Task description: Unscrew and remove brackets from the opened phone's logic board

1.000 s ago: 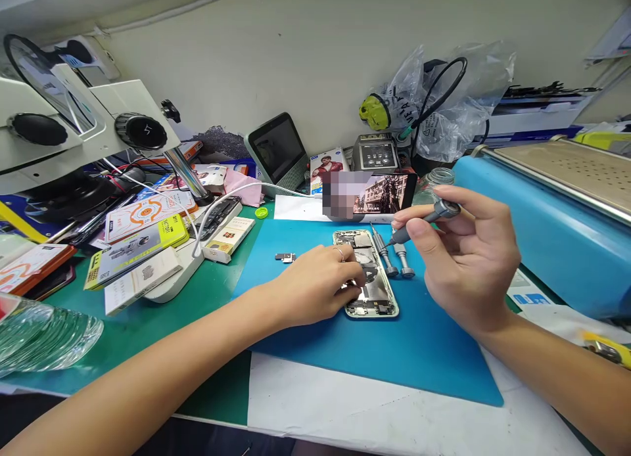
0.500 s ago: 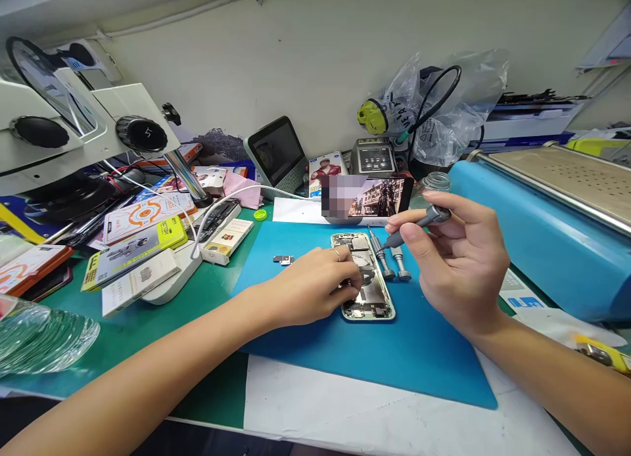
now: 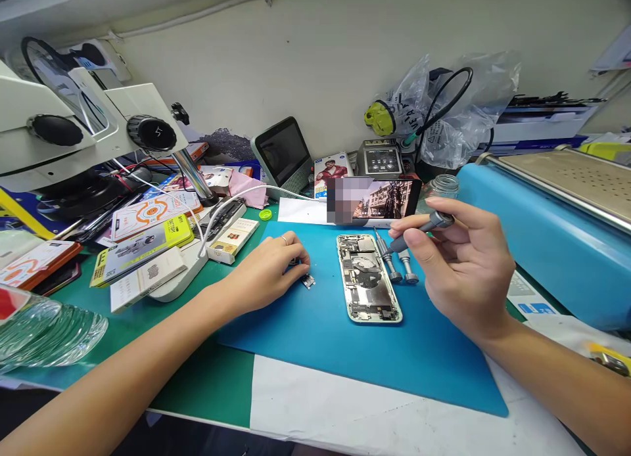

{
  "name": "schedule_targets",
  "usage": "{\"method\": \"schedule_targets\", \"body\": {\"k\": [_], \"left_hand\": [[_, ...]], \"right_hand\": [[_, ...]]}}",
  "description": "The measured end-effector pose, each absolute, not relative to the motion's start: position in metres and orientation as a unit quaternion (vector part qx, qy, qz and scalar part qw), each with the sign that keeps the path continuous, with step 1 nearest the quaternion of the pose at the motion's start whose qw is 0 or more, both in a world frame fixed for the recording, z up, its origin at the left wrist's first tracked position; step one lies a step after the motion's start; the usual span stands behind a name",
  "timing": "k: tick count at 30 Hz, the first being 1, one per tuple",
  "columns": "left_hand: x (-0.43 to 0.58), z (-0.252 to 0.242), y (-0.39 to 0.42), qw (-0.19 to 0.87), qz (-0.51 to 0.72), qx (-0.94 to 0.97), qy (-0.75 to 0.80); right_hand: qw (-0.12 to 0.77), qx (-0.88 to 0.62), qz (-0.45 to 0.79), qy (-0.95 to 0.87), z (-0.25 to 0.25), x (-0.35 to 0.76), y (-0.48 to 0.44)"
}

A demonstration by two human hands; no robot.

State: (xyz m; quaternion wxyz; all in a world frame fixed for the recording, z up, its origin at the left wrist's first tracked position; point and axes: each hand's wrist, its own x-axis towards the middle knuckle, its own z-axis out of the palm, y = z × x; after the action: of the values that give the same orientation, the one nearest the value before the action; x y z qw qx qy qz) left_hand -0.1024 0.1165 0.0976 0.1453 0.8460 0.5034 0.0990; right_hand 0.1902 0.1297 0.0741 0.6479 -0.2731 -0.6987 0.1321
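Observation:
An opened phone [image 3: 369,278], its inner parts showing, lies on the blue mat [image 3: 315,338]. To its left, my left hand [image 3: 276,269] rests low over the mat with fingers pinched at a small metal part [image 3: 308,282]. Part of that piece shows past the fingertips. My right hand [image 3: 458,265] grips a grey screwdriver [image 3: 411,236], its tip pointing down and left near the phone's upper right edge. Two more screwdrivers [image 3: 407,269] lie on the mat just right of the phone.
Behind the mat a propped phone [image 3: 384,200] shows a video. A microscope [image 3: 148,114] overhangs the left side, above boxes [image 3: 148,246] and a white cable. Glass dishes [image 3: 54,331] sit at the left edge, a blue-sided machine [image 3: 537,246] on the right.
My left hand has moved left, off the opened phone, to the small metal part. My right hand still holds the screwdriver in nearly the same place. The view has shifted slightly.

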Motion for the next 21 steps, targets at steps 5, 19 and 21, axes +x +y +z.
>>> {"method": "schedule_targets", "body": {"k": [5, 19, 21], "left_hand": [[-0.097, 0.093, 0.119, 0.138, 0.097, 0.849, 0.500], [-0.098, 0.078, 0.122, 0.123, 0.184, 0.840, 0.495], [-0.096, 0.085, 0.116, 0.120, 0.233, 0.833, 0.486]], "right_hand": [[0.648, -0.275, 0.128, -0.698, 0.074, 0.190, 0.130], [0.587, -0.273, 0.172, -0.742, 0.076, 0.190, 0.132], [0.589, -0.275, 0.177, -0.739, 0.077, 0.190, 0.130]]}}
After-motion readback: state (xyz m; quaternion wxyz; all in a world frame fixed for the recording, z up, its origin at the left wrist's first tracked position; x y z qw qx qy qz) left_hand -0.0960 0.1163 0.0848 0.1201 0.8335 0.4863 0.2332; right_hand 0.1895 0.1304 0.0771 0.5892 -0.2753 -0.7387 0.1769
